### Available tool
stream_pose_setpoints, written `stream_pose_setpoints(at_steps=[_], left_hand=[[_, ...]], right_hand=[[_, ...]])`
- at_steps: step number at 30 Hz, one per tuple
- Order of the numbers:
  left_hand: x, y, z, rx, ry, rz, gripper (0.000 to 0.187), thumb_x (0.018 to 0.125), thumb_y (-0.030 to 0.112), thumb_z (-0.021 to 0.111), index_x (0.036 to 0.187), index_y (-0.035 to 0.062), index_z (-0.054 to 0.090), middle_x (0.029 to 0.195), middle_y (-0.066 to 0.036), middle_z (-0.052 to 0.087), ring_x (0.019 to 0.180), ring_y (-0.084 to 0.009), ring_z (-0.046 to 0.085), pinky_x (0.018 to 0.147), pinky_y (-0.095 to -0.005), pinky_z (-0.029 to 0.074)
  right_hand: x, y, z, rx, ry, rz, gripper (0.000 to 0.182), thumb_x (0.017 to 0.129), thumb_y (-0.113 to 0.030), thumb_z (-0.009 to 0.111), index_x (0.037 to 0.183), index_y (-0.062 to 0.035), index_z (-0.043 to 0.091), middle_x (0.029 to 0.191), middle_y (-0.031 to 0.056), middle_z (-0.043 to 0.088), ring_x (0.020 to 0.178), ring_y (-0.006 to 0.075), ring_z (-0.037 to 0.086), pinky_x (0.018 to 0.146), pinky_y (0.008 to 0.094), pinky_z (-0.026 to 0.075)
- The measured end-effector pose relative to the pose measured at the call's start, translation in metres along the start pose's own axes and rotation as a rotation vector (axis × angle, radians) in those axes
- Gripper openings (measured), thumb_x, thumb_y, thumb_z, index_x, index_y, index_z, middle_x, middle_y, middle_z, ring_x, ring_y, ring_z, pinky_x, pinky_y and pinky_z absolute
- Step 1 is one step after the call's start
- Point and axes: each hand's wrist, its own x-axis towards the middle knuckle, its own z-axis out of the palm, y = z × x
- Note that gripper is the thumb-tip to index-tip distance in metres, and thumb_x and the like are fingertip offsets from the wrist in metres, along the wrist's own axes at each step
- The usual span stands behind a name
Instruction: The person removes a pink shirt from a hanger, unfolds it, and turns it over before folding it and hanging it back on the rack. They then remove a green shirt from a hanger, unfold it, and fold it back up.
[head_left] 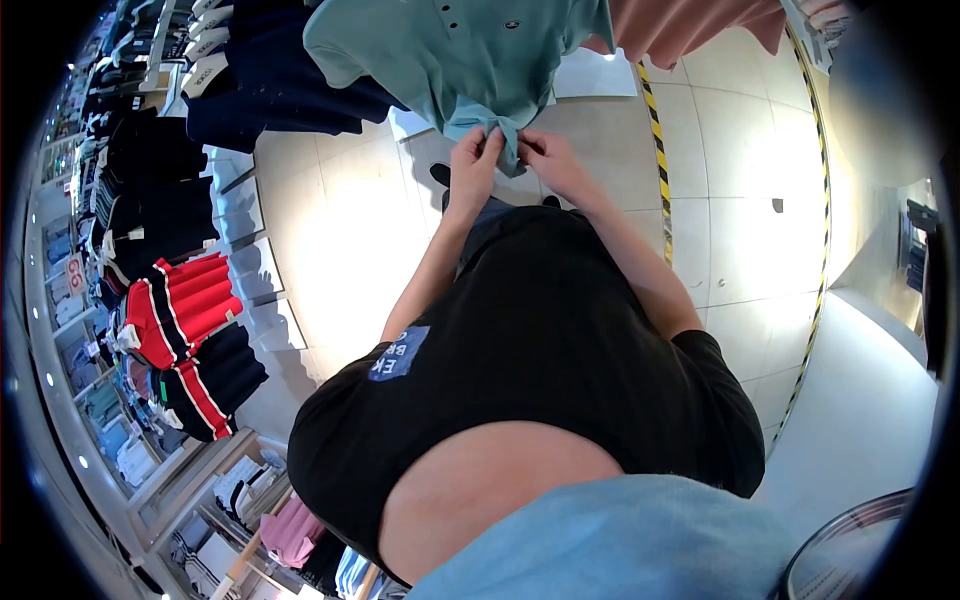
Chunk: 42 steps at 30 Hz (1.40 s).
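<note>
A sage-green polo shirt with dark buttons and a small chest logo hangs in front of me at the top of the view. Its lower hem is bunched up between my hands. My left hand pinches the gathered hem from the left, fingers closed on the cloth. From the right, my right hand grips the same bunched fabric, thumb and fingers pressed together. A short tail of cloth hangs down between the two hands. The fingertips are partly hidden by the folds.
Navy shirts with white tags hang to the left, and a salmon-pink garment at the right. Red striped shirts hang along the left rack. Yellow-black tape crosses the tiled floor. A white surface stands at right.
</note>
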Motion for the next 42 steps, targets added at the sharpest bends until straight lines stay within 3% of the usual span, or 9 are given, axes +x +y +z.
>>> stream_pose_setpoints(at_steps=[4, 11, 15, 16, 24, 30, 34, 38, 42], left_hand=[[-0.011, 0.019, 0.003, 0.105, -0.144, -0.048, 0.019, 0.101, 0.015, 0.066, 0.106, -0.0025, 0.071, 0.079, 0.005, 0.061, 0.072, -0.0033, 0.049, 0.064, -0.0219, 0.04], [-0.032, 0.053, -0.001, 0.01, -0.382, -0.16, 0.021, 0.1, 0.017, 0.068, 0.104, -0.0032, 0.071, 0.085, 0.006, 0.065, 0.081, -0.0033, 0.053, 0.074, -0.0203, 0.044], [-0.048, 0.074, -0.012, 0.006, -0.394, -0.229, 0.025, 0.1, 0.02, 0.068, 0.095, -0.0038, 0.072, 0.081, 0.006, 0.061, 0.077, -0.0025, 0.05, 0.069, -0.0206, 0.04], [-0.048, 0.071, -0.021, 0.02, -0.387, -0.251, 0.026, 0.1, 0.021, 0.068, 0.093, -0.0036, 0.072, 0.079, 0.007, 0.06, 0.075, -0.0024, 0.049, 0.067, -0.021, 0.038], [-0.052, 0.056, -0.041, -0.026, -0.118, -0.13, 0.029, 0.103, 0.023, 0.063, 0.09, -0.0019, 0.071, 0.072, 0.005, 0.054, 0.068, -0.0058, 0.045, 0.064, -0.0234, 0.036], [-0.03, 0.056, -0.012, 0.216, 0.118, 0.301, 0.036, 0.111, 0.021, 0.044, 0.092, -0.0014, 0.065, 0.082, 0.0, 0.065, 0.076, -0.0078, 0.052, 0.073, -0.0236, 0.042], [-0.024, 0.051, -0.007, -0.109, -0.088, -0.031, 0.042, 0.113, 0.025, 0.041, 0.097, -0.0067, 0.064, 0.083, -0.002, 0.065, 0.077, -0.0062, 0.053, 0.072, -0.0241, 0.043], [-0.016, 0.051, 0.028, 0.23, -0.048, 0.145, 0.035, 0.102, 0.028, 0.062, 0.087, -0.0026, 0.055, 0.068, -0.001, 0.045, 0.068, -0.01, 0.041, 0.063, -0.0279, 0.04], [-0.012, 0.063, 0.036, 0.396, 0.008, 0.098, 0.045, 0.088, 0.035, 0.079, 0.084, -0.002, 0.054, 0.064, -0.002, 0.042, 0.062, -0.0128, 0.038, 0.057, -0.0315, 0.036]], right_hand=[[0.003, 0.0, 0.011, 0.266, 0.102, 0.085, 0.026, 0.1, -0.015, 0.055, 0.116, 0.0022, 0.067, 0.1, 0.0053, 0.07, 0.09, 0.0149, 0.065, 0.08, 0.0308, 0.053], [0.04, 0.102, -0.019, 1.2, 0.029, 0.119, 0.035, 0.103, -0.031, 0.05, 0.121, -0.0041, 0.064, 0.119, 0.0102, 0.068, 0.109, 0.0297, 0.065, 0.099, 0.0452, 0.053], [0.054, 0.12, -0.045, 1.318, 0.171, 0.071, 0.037, 0.105, -0.031, 0.045, 0.13, -0.0079, 0.059, 0.124, 0.0134, 0.067, 0.114, 0.0296, 0.063, 0.105, 0.0466, 0.049], [0.07, 0.148, -0.055, 1.401, -0.167, -0.165, 0.034, 0.106, -0.029, 0.043, 0.129, -0.0104, 0.06, 0.121, 0.0133, 0.067, 0.112, 0.0303, 0.064, 0.102, 0.0474, 0.051], [0.036, 0.047, -0.069, -0.076, 0.493, -0.174, 0.039, 0.101, -0.036, 0.05, 0.128, -0.0096, 0.06, 0.123, 0.0143, 0.066, 0.112, 0.0316, 0.063, 0.101, 0.0466, 0.05], [0.005, -0.028, -0.057, -0.837, 0.472, -0.253, 0.044, 0.097, -0.04, 0.055, 0.127, -0.009, 0.061, 0.124, 0.015, 0.064, 0.112, 0.0324, 0.061, 0.1, 0.0459, 0.05], [-0.004, -0.063, -0.043, -1.108, 0.382, -0.54, 0.053, 0.088, -0.044, 0.063, 0.128, -0.0088, 0.061, 0.131, 0.0168, 0.06, 0.117, 0.0327, 0.059, 0.1, 0.0441, 0.049], [0.004, -0.053, -0.025, -1.062, 0.356, -0.85, 0.039, 0.094, -0.03, 0.058, 0.127, -0.0097, 0.06, 0.127, 0.0126, 0.06, 0.116, 0.0299, 0.06, 0.098, 0.0416, 0.05], [0.007, -0.018, -0.007, 0.46, 0.003, -0.352, 0.027, 0.098, -0.023, 0.058, 0.121, -0.0075, 0.059, 0.118, 0.0105, 0.06, 0.108, 0.022, 0.059, 0.095, 0.0335, 0.048]])
